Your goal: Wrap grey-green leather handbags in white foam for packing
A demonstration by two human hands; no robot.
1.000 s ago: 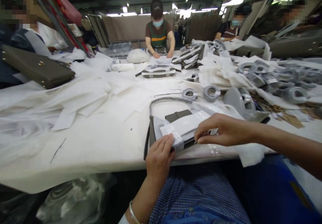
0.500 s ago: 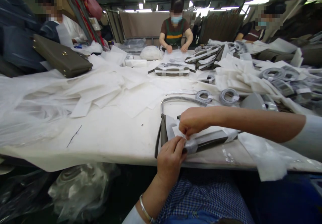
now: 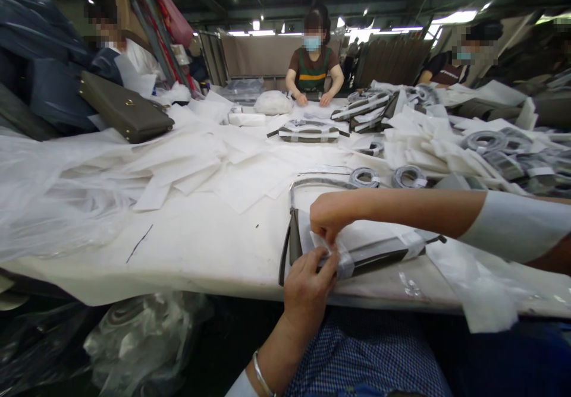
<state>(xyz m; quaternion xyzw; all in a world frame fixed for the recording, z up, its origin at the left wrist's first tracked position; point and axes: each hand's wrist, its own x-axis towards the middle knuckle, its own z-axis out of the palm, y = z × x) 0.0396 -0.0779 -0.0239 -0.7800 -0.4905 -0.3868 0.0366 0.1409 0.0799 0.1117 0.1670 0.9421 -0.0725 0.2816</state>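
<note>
A dark olive handbag [image 3: 368, 264], partly covered by white wrapping sheet, lies near the table's front edge. Its wrapped handle [image 3: 291, 198] arches out on the far side. A glossy band of clear tape [image 3: 345, 260] crosses the near side of the bag. My right hand [image 3: 332, 216] reaches in from the right, its fingers pinched together on what looks like the tape end. My left hand [image 3: 308, 284] grips the bag's near edge, thumb and fingers closed. The fingertips of both hands nearly meet, and they hide part of what lies between them.
Another wrapped bag [image 3: 308, 132] lies farther back. Grey wrapped coils [image 3: 409, 177] and stacks of white sheets [image 3: 414, 141] fill the right. Loose sheets [image 3: 187, 153] and an olive handbag [image 3: 127, 107] are at left. A co-worker [image 3: 313, 67] works across the table.
The view has shifted slightly, so the table sits a little lower and to the right. Both hands stay at the same spot on the bag; my right forearm shows more white sleeve.
</note>
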